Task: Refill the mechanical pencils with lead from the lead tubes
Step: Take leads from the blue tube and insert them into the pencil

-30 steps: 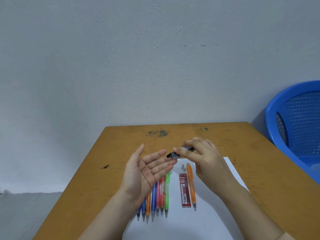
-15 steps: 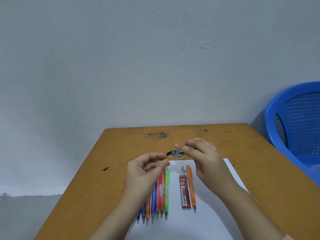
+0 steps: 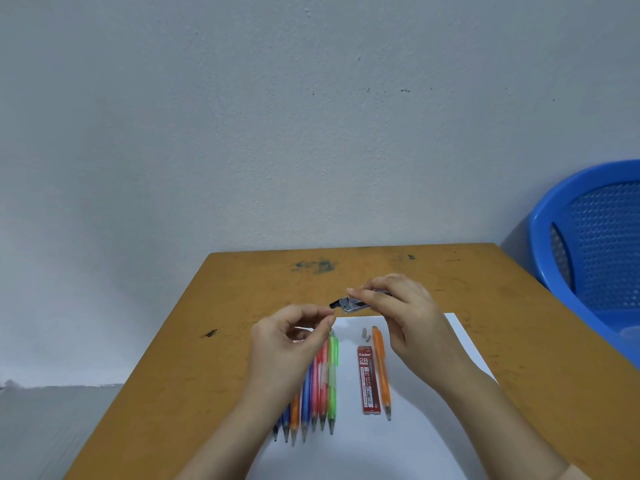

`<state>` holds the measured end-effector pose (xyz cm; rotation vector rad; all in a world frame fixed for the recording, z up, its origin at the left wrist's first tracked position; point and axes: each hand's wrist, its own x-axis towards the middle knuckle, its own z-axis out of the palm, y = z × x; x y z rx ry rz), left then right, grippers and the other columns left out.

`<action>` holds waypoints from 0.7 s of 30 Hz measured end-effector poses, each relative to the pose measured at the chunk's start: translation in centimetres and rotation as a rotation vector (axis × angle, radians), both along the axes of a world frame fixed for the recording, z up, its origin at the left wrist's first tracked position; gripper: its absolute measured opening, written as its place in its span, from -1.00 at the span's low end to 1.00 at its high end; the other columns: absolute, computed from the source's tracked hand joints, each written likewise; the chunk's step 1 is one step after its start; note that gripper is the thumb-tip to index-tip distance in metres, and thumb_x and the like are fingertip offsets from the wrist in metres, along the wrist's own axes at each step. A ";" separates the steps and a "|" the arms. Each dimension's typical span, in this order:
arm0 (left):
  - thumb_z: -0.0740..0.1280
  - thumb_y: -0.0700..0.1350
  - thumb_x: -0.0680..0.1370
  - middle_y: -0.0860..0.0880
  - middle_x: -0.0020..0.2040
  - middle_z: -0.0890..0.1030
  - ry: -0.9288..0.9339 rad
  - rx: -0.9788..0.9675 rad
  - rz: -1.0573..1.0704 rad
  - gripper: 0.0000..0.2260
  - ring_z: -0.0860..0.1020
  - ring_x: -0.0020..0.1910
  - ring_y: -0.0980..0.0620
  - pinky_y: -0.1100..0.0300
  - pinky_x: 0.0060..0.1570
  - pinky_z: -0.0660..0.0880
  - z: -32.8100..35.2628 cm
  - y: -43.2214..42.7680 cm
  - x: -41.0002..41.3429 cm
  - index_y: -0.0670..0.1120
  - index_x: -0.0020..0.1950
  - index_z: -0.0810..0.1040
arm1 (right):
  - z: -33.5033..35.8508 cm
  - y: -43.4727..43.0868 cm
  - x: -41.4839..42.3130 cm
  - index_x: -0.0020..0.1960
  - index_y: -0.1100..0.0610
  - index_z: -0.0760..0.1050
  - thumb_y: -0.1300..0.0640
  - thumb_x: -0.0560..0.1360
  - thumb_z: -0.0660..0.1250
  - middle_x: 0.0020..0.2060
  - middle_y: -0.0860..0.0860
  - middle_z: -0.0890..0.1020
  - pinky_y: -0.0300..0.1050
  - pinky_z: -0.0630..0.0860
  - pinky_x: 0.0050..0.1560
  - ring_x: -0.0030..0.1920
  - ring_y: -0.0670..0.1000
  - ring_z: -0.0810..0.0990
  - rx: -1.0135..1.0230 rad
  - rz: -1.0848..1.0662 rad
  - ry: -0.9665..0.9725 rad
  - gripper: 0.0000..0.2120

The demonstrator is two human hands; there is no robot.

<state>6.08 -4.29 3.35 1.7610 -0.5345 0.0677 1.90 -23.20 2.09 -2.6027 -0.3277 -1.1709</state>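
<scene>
My right hand [image 3: 408, 317] pinches a grey lead tube [image 3: 349, 304] with its black cap flipped open, pointing left above the table. Just below the tube's mouth, my left hand [image 3: 291, 341] has thumb and forefinger pressed together as on a lead, which is too thin to make out. Several coloured mechanical pencils [image 3: 323, 382] lie side by side under my left hand, tips towards me. A red 2B lead tube [image 3: 369, 379] and an orange pencil [image 3: 381, 372] lie to their right, with two small grey caps [image 3: 365, 333] above them.
Everything lies on a white paper sheet [image 3: 433, 427] on a brown wooden table [image 3: 207, 358] set against a grey wall. A blue plastic basket chair [image 3: 595, 237] stands past the table's right edge.
My left hand went from an open, upturned palm under the tube to a closed thumb-and-forefinger pinch, and dropped slightly. My right hand kept the tube in nearly the same place.
</scene>
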 end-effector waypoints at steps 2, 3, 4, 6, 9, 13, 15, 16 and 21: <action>0.45 -0.13 0.44 0.20 -0.20 0.66 -0.010 0.014 0.002 -0.85 0.63 -0.17 0.18 0.17 -0.15 0.60 0.0 0.0 0.0 0.15 -0.16 0.63 | 0.0 0.0 0.0 0.18 0.08 0.59 0.16 0.48 0.10 -0.01 0.02 0.62 0.00 0.48 -0.02 0.10 -0.05 0.48 -0.001 -0.002 -0.002 -0.61; 0.45 -0.13 0.44 0.20 -0.20 0.66 -0.014 0.019 0.001 -0.85 0.63 -0.17 0.18 0.17 -0.15 0.60 0.0 0.0 0.0 0.15 -0.16 0.63 | 0.1 0.0 0.0 0.18 0.08 0.58 0.16 0.48 0.10 -0.01 0.02 0.62 -0.01 0.48 -0.01 0.10 -0.05 0.48 -0.002 -0.002 -0.004 -0.61; 0.45 -0.13 0.44 0.20 -0.20 0.66 -0.019 0.023 0.001 -0.85 0.63 -0.17 0.18 0.17 -0.16 0.60 0.0 0.0 0.1 0.15 -0.16 0.63 | 0.1 0.1 0.0 0.18 0.08 0.59 0.16 0.48 0.10 -0.01 0.02 0.62 -0.01 0.47 -0.01 0.10 -0.05 0.48 -0.003 0.001 -0.008 -0.61; 0.45 -0.13 0.44 0.21 -0.20 0.66 -0.025 0.027 0.000 -0.85 0.63 -0.17 0.18 0.18 -0.16 0.60 -0.1 0.0 0.1 0.15 -0.16 0.63 | 0.1 0.1 -0.1 0.18 0.09 0.59 0.17 0.48 0.10 -0.02 0.02 0.62 -0.03 0.46 -0.01 0.10 -0.05 0.47 -0.003 0.004 -0.015 -0.62; 0.45 -0.13 0.45 0.21 -0.20 0.66 -0.043 0.037 0.005 -0.84 0.62 -0.16 0.19 0.22 -0.18 0.58 -0.1 0.1 0.2 0.16 -0.17 0.62 | 0.0 -0.1 0.0 0.19 0.07 0.57 0.20 0.46 0.11 -0.01 0.00 0.61 -0.03 0.46 -0.01 0.10 -0.06 0.48 0.002 -0.001 -0.013 -0.61; 0.45 -0.12 0.45 0.25 -0.21 0.64 -0.062 0.053 0.022 -0.83 0.61 -0.17 0.23 0.27 -0.19 0.56 -0.1 0.1 0.3 0.18 -0.18 0.60 | -0.1 -0.5 0.0 0.20 0.06 0.56 0.19 0.47 0.09 -0.01 0.00 0.61 0.00 0.48 0.00 0.08 -0.01 0.52 0.038 -0.006 -0.009 -0.60; 0.44 -0.12 0.45 0.27 -0.20 0.63 -0.070 0.063 0.025 -0.83 0.60 -0.16 0.24 0.29 -0.19 0.54 -0.1 0.2 0.4 0.18 -0.18 0.59 | 0.0 -0.7 0.0 0.19 0.07 0.57 0.18 0.47 0.09 -0.01 0.01 0.61 0.02 0.49 -0.01 0.07 0.00 0.53 0.053 -0.014 -0.015 -0.60; 0.44 -0.12 0.45 0.27 -0.20 0.63 -0.072 0.066 0.024 -0.84 0.60 -0.15 0.25 0.30 -0.20 0.54 -0.1 0.3 0.4 0.18 -0.18 0.59 | 0.0 -0.8 0.0 0.19 0.08 0.58 0.18 0.47 0.09 -0.01 0.01 0.61 0.02 0.49 -0.01 0.06 0.00 0.53 0.055 -0.020 -0.017 -0.60; 0.45 -0.16 0.44 0.24 -0.18 0.63 -0.062 0.018 0.005 -0.84 0.60 -0.17 0.22 0.32 -0.20 0.55 -0.1 0.3 0.4 0.11 -0.12 0.61 | -0.1 -1.0 0.1 0.19 0.07 0.57 0.27 0.45 0.13 -0.01 0.00 0.60 0.03 0.50 -0.04 0.05 -0.01 0.52 0.063 -0.030 -0.024 -0.60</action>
